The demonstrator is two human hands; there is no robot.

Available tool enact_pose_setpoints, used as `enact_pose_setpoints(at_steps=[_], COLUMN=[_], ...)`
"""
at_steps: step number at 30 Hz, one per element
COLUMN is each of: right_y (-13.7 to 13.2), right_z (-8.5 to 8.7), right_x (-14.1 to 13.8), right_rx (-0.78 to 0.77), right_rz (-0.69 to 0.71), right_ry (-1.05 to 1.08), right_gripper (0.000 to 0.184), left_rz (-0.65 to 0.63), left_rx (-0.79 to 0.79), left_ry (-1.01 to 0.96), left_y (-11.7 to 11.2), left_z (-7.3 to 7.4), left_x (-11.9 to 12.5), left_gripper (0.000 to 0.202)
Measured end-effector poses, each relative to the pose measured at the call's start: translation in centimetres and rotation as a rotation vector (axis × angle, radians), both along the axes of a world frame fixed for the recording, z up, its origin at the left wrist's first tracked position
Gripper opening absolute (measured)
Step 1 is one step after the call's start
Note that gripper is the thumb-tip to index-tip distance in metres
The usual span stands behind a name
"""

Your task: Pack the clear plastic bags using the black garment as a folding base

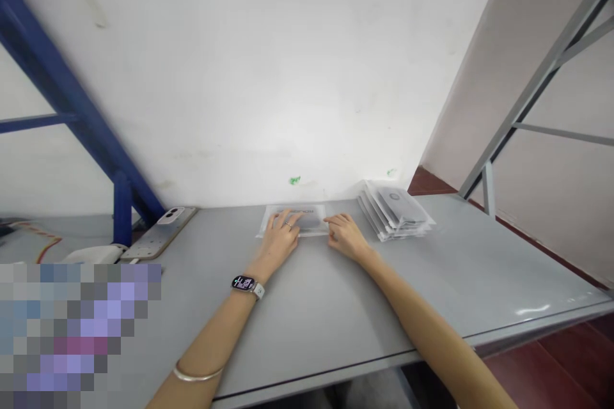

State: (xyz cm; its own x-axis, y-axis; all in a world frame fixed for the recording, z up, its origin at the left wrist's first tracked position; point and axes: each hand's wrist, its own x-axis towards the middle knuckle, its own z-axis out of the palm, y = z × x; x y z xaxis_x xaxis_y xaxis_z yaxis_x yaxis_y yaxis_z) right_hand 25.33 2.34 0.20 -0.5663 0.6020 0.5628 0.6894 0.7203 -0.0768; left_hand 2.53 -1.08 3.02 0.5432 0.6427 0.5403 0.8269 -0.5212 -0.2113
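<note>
A frosted plastic zip bag (314, 222) with a dark item and blurred print showing through lies flat near the wall. My left hand (283, 233) rests on its left part, fingers spread and pressing down. At the bag's right edge is my right hand (348, 236), its fingers curled and closed on that edge; the exact pinch point is too small to make out. To the right of this hand sits a stack of similar frosted bags (396, 211), the top one holding a dark item with a round mark.
The grey table (307, 307) meets a white wall (307, 77) at the back. On the left are a phone (171, 215) on a flat board (160, 236), a white object (96, 254) and a blue metal frame (91, 115). A grey metal frame (522, 96) stands right.
</note>
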Motion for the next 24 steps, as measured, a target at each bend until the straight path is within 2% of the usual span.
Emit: enact_pose_setpoints(at_steps=[24], right_y=[0.9], right_z=[-0.3], right_x=[1.7], right_rx=[-0.01], right_rz=[-0.149], right_ry=[0.034], right_gripper=[0.017], left_rz=[0.075], left_rx=[0.0], left_ry=[-0.018], left_y=[0.9], left_z=[-0.1], left_x=[-1.9], left_gripper=[0.02])
